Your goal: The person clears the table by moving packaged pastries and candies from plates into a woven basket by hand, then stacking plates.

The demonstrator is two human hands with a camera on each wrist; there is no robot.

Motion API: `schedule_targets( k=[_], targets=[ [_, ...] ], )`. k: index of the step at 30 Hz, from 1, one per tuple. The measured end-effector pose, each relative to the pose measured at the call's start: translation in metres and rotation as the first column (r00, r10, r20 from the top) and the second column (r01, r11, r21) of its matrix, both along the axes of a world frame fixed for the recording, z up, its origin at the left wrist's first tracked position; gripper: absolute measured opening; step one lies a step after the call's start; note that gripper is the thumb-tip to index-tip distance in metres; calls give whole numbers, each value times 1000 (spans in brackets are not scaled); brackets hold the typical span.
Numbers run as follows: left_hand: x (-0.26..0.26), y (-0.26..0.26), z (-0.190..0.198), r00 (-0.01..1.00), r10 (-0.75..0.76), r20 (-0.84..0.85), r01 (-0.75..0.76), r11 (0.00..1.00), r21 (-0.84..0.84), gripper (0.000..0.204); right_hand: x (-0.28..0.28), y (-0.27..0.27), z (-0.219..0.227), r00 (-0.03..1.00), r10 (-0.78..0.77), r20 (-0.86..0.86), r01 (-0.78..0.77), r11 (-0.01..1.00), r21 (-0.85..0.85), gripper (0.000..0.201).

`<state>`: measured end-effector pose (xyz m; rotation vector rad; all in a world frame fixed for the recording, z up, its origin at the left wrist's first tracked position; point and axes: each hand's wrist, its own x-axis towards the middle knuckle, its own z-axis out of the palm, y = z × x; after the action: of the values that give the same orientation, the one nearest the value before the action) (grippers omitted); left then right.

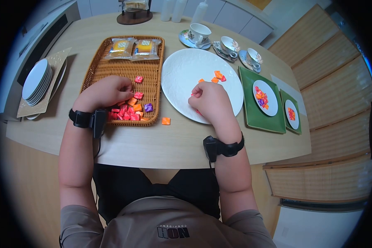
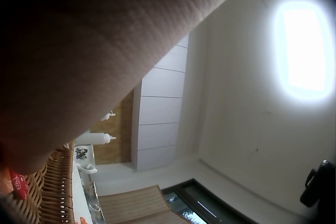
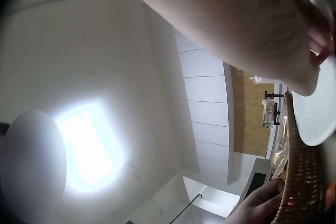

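A wicker basket holds a pile of red, orange and purple wrapped candies. My left hand lies in the basket with its fingers curled down onto the pile; what it grips is hidden. The left wrist view shows only the basket weave and one red candy. My right hand hovers over the large white plate, pinching a small red candy at its fingertips. A few candies lie on the plate. One orange candy sits on the table.
Two wrapped pastries lie at the basket's far end. Green trays on the right carry small plates of candies. Teacups stand behind the plate, and stacked plates sit far left.
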<state>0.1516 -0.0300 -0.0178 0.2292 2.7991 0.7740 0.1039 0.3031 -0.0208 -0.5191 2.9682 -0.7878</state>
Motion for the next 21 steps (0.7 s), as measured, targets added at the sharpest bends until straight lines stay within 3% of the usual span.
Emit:
schedule_targets(
  k=[5,6,7,8,9,11,12,13,15,21],
  targets=[
    [0,-1,-1,1000,-9,-8,9,1000,-14,24,6,-13,0,995,10,-104,-23,992,-128,20],
    [0,-1,0,1000,-6,-10,6,1000,-12,24,10,-21,0,992,108,-67,-126,886,-445,20],
    [0,0,0,1000,-3,-14,3,1000,-7,24,15,-29,0,975,213,-63,-193,673,-714,19],
    [1,0,0,1000,0,-19,-1,1000,-2,25,18,-33,-5,946,323,11,-196,600,-775,18],
    [1,1,1,1000,4,-19,-4,1000,-2,25,20,-33,-3,945,326,10,-199,600,-775,18],
    [1,0,2,1000,-5,-1,5,1000,21,25,24,-31,6,922,333,-199,-382,872,-307,17],
    [1,-1,1,1000,-3,0,3,1000,20,25,24,-27,7,909,388,-151,-410,896,-171,16],
    [1,-1,0,1000,-6,-1,6,1000,24,25,25,-24,9,909,388,-151,-410,896,-172,16],
    [0,-1,-1,1000,-9,-1,9,1000,28,25,28,-22,15,834,543,-96,-543,839,31,16],
    [0,-2,-1,1000,-20,-6,20,1000,0,24,24,-24,-5,739,665,-113,-660,747,80,22]
  ],
)
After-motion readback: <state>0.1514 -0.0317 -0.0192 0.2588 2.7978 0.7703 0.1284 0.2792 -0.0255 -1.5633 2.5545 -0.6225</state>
